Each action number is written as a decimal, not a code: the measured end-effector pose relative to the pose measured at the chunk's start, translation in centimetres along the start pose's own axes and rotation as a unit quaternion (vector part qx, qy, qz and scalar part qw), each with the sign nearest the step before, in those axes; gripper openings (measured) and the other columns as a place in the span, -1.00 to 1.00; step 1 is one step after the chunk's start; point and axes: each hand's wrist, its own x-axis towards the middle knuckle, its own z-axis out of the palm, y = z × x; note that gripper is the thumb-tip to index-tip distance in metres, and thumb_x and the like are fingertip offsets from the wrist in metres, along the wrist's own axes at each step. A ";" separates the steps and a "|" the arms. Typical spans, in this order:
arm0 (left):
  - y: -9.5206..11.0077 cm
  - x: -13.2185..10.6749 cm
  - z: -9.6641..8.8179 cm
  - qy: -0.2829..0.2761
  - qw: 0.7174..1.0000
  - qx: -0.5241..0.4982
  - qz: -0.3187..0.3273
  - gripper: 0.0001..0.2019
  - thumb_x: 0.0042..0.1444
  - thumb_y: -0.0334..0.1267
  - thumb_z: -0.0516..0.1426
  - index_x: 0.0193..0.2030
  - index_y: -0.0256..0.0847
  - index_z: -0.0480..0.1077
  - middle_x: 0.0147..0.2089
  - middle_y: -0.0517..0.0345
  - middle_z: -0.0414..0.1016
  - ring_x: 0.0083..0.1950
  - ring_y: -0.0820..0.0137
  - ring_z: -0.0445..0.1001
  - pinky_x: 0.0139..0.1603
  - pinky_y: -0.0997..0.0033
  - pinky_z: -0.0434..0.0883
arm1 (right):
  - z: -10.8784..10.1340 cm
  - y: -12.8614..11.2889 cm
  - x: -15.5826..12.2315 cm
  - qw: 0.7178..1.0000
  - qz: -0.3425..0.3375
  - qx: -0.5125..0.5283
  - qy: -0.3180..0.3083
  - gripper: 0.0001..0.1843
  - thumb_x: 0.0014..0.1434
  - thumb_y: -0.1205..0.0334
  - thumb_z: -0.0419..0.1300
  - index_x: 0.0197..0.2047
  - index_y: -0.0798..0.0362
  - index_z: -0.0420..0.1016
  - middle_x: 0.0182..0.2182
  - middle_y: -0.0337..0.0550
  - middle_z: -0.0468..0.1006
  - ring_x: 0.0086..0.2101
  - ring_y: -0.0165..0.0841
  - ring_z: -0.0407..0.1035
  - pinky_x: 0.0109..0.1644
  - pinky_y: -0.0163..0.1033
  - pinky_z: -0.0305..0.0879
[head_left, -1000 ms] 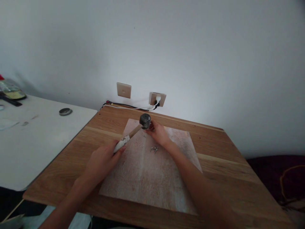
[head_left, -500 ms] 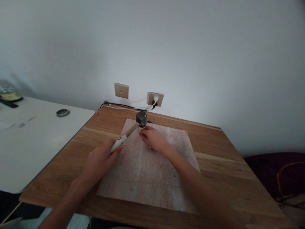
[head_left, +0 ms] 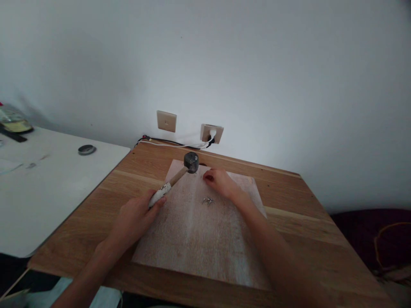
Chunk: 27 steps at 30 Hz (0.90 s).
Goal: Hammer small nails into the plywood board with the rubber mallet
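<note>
My left hand (head_left: pixel 138 214) is wrapped round the white-coated grip of a mallet (head_left: pixel 192 162). The mallet's dark, round head is over the far edge of a pale wooden board (head_left: pixel 192 239), and its handle slants down toward me. Over the board's far part, right of the mallet head, my right hand (head_left: pixel 221 182) is closed with curled fingers. Whatever its fingertips hold, if anything, is too small to make out. On the board, just nearer to me than that hand, lies a small pile of nails (head_left: pixel 208 200).
The board lies on a brown wooden table (head_left: pixel 298 231) against a wall. Cables (head_left: pixel 173 144) run along the table's back edge to a wall socket (head_left: pixel 212 133). On the left, a white table (head_left: pixel 41 184) bears a dark round lid (head_left: pixel 86 149) and a bottle (head_left: pixel 16 124).
My right hand has moved right, away from the mallet head, uncovering the nails. My left hand still holds the mallet in nearly the same place. The view has shifted slightly.
</note>
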 end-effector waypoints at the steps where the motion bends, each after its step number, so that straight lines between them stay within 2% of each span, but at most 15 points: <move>1: 0.0 0.0 0.1 -0.001 1.000 0.001 0.001 -0.56 0.41 0.11 -0.10 0.05 -0.10 0.46 -0.13 -0.07 0.72 -0.04 -0.08 0.69 -0.12 0.19 0.39 | 0.2 0.1 0.0 1.000 -0.003 0.001 -0.001 -0.71 0.19 0.61 0.23 -0.21 0.17 0.76 -0.26 0.07 0.73 -0.24 -0.20 0.58 -0.08 -0.21 0.39; 6: -0.2 -0.1 0.1 0.005 1.000 0.000 0.007 -0.56 0.41 0.12 -0.09 0.05 -0.08 0.47 -0.13 -0.03 0.72 -0.03 -0.05 0.69 -0.12 0.21 0.39 | 0.7 0.5 0.2 0.999 -0.020 0.030 0.024 -0.68 0.16 0.60 0.26 -0.14 0.13 0.77 -0.21 0.04 0.71 -0.23 -0.24 0.57 -0.08 -0.22 0.42; 11: -0.2 -0.3 -0.1 0.006 1.000 -0.014 0.007 -0.56 0.40 0.11 -0.09 0.04 -0.09 0.47 -0.14 -0.03 0.72 -0.03 -0.05 0.69 -0.11 0.21 0.39 | 1.5 1.1 0.3 0.992 -0.013 0.076 0.095 -0.69 0.31 0.51 0.21 -0.06 0.07 0.76 -0.12 0.01 0.69 -0.21 -0.28 0.59 -0.05 -0.20 0.51; 15: -0.2 -0.2 0.0 0.007 1.000 -0.011 0.004 -0.57 0.40 0.11 -0.08 0.01 -0.09 0.48 -0.14 -0.04 0.73 -0.04 -0.05 0.69 -0.13 0.20 0.39 | 2.5 1.2 0.3 0.987 -0.016 0.092 0.130 -0.72 0.33 0.49 0.24 -0.09 0.03 0.77 -0.13 0.00 0.69 -0.13 -0.23 0.61 0.05 -0.13 0.52; 21: -0.1 -0.4 0.2 0.000 1.000 -0.010 0.010 -0.58 0.42 0.08 -0.06 0.05 -0.11 0.49 -0.12 -0.04 0.73 -0.03 -0.04 0.70 -0.11 0.21 0.41 | 3.0 1.1 0.2 0.986 -0.025 0.100 0.132 -0.75 0.35 0.49 0.26 -0.11 0.05 0.76 -0.11 0.02 0.71 -0.09 -0.20 0.62 0.09 -0.10 0.52; 27: -0.1 -0.4 0.3 -0.006 1.000 -0.007 0.008 -0.57 0.43 0.08 -0.07 0.08 -0.10 0.49 -0.11 -0.04 0.73 -0.02 -0.04 0.70 -0.10 0.21 0.41 | 2.9 0.8 0.1 0.989 -0.021 0.099 0.107 -0.75 0.29 0.54 0.27 -0.17 0.04 0.73 -0.14 -0.02 0.75 -0.12 -0.21 0.64 0.09 -0.11 0.50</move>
